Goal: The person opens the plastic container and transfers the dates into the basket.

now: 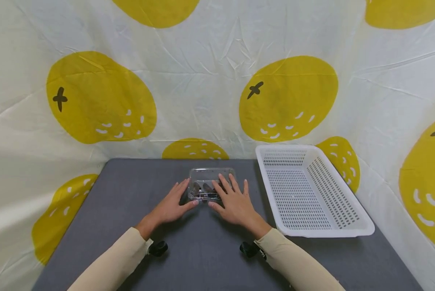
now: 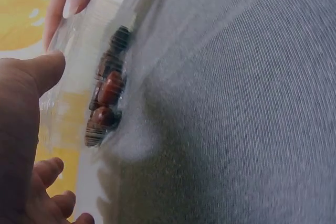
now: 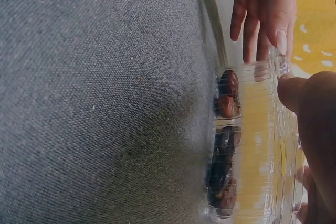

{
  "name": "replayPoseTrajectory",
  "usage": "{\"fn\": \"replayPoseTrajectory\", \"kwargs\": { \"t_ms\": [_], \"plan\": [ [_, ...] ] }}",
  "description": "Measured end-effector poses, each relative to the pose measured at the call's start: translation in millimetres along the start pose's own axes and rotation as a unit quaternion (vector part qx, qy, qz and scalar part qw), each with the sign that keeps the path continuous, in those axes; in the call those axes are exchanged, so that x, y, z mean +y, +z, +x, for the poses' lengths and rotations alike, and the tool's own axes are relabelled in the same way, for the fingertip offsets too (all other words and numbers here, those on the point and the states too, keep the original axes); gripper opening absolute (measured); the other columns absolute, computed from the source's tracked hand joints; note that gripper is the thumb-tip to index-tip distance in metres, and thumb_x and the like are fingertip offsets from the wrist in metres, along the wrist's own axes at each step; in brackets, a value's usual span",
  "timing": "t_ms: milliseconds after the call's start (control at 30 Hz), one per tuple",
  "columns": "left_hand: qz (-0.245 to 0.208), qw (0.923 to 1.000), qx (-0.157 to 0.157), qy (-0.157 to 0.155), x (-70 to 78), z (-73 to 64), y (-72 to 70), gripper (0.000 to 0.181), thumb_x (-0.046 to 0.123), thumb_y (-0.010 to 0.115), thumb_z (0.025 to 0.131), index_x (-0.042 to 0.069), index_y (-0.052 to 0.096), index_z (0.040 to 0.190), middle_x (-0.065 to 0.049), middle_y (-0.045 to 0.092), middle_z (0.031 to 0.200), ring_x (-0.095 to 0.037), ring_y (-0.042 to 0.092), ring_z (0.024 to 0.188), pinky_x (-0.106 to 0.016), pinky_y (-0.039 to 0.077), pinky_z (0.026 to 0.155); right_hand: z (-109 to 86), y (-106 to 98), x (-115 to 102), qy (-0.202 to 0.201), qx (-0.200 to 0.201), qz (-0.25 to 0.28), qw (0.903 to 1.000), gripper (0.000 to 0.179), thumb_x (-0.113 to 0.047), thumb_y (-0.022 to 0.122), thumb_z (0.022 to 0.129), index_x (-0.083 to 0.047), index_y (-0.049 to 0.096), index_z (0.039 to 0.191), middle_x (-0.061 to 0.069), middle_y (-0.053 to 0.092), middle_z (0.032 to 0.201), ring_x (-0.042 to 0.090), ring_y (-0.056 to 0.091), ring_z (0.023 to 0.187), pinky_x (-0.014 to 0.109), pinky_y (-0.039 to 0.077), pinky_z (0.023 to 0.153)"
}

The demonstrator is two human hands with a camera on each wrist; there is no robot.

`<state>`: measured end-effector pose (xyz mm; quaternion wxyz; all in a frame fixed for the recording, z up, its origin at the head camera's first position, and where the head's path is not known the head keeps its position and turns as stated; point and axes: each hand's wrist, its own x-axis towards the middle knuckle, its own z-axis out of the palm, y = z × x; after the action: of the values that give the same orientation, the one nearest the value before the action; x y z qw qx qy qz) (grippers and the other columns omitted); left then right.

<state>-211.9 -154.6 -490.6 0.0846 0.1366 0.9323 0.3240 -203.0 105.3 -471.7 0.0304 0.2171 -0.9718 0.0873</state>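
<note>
A clear plastic clamshell box [image 1: 204, 173] sits toward the back of the grey table. Inside, along its bottom, lie several glossy dark-brown dates [image 3: 224, 150], also visible through the wall in the left wrist view. My left hand [image 1: 169, 207] is at the box's left side, fingers extended along it and the thumb near its front corner. Over the right part of the box spreads my right hand [image 1: 235, 205], its fingers straight across the lid and its thumb at the front edge. Both thumbs are right at the box's rim in the wrist views.
A white perforated plastic basket [image 1: 270, 190] stands to the right of the box, along the table's right side. Behind the grey table [image 1: 203, 258] hangs a white cloth [image 1: 203, 97] printed with large yellow fruit. Dark wrist devices [image 1: 157, 248] show under both sleeves.
</note>
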Motion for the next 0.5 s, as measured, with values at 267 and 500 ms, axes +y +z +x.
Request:
{"fn": "replayPoseTrajectory", "kwargs": {
  "t_ms": [267,500],
  "plan": [
    [-0.058,0.9978,0.008,-0.03,3.9,1.2,2.0,0.099,0.048,0.074,0.094,0.014,0.018,0.167,-0.016,0.026,0.172,-0.042,0.023,0.16,-0.069,0.029,0.125,2.7,-0.7,-1.9,-0.004,-0.007,0.002,1.0,0.074,-0.065,0.048,0.103,-0.028,0.032,0.164,0.001,0.02,0.176,0.036,0.013,0.164,0.078,0.008,0.125],
    [-0.166,0.9849,0.035,-0.034,6.2,1.1,5.8,0.089,0.032,0.078,0.094,0.002,0.029,0.162,-0.021,0.046,0.161,-0.04,0.046,0.149,-0.06,0.041,0.121,4.8,0.5,-4.3,-0.012,-0.015,-0.001,0.9998,0.074,-0.068,0.045,0.103,-0.03,0.03,0.165,-0.001,0.018,0.176,0.034,0.012,0.164,0.078,0.008,0.126]
  ]
}}
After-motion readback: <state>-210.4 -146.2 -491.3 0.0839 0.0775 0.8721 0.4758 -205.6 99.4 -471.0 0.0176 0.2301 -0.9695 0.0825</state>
